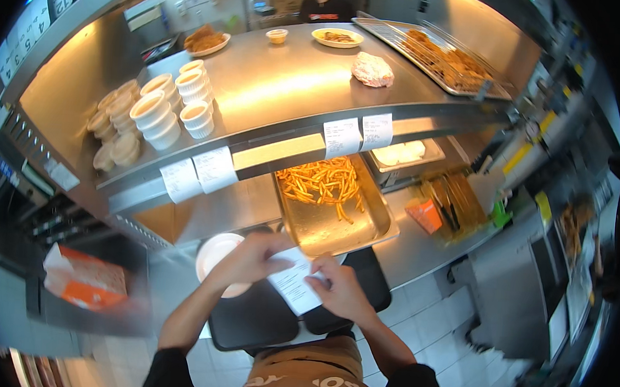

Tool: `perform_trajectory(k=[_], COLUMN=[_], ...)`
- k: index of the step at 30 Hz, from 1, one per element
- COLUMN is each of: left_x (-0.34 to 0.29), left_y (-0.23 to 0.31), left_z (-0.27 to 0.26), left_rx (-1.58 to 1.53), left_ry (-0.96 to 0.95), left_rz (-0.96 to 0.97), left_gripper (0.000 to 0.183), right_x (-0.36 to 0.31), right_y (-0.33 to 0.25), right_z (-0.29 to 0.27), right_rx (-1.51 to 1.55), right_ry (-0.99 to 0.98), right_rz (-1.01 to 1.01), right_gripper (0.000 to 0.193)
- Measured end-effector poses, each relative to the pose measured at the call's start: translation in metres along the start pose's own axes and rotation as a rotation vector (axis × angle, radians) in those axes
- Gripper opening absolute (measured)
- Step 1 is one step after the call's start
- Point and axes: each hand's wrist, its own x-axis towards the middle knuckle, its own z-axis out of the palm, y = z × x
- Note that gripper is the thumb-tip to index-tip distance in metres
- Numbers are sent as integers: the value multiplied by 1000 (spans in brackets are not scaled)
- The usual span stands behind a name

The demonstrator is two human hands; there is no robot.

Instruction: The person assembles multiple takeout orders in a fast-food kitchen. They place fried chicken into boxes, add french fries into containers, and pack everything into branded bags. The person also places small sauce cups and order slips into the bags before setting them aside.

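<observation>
A white paper receipt (296, 289) is held over the black trays in front of me. My left hand (251, 261) pinches its upper left side. At its right edge, the thumb and fingers of my right hand (340, 290) are closed on it. Partly behind my left hand and forearm lies a round white plate (212, 253), overlapping a black tray (250, 329). Another black tray (372, 288) shows beyond my right hand. Just past the receipt stands a metal pan (336, 233) with french fries (321, 183) heaped in its far part.
A heated metal shelf (275, 76) crosses ahead, with receipts (215, 169) hanging from its edge. On it stand stacked white ramekins (158, 120), a paper-wrapped item (372, 70) and a rack of fried food (452, 63). An orange-and-white bag (88, 282) sits left; tongs (449, 207) lie right.
</observation>
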Motion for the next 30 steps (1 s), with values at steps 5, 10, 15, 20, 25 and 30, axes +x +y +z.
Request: perform_trajectory(k=[5, 10, 15, 20, 25, 30], left_x=[170, 274, 214, 152, 150, 146], left_y=[36, 87, 154, 228, 271, 293], left_z=[74, 100, 123, 140, 155, 157], left_rx=[284, 356, -78, -309, -430, -472], left_ry=[237, 645, 394, 362, 431, 457], left_rz=[202, 371, 343, 781, 881, 862], left_gripper=[24, 25, 25, 24, 17, 11], right_x=[32, 140, 187, 191, 204, 200], right_y=[73, 128, 158, 148, 138, 141], right_z=[-154, -267, -289, -281, -271, -270], right_rx=[-110, -96, -40, -192, -130, -292], right_ry=[236, 429, 471, 481, 519, 578], right_rz=[29, -225, 12, -58, -101, -87], right_gripper=[17, 26, 26, 30, 31, 32])
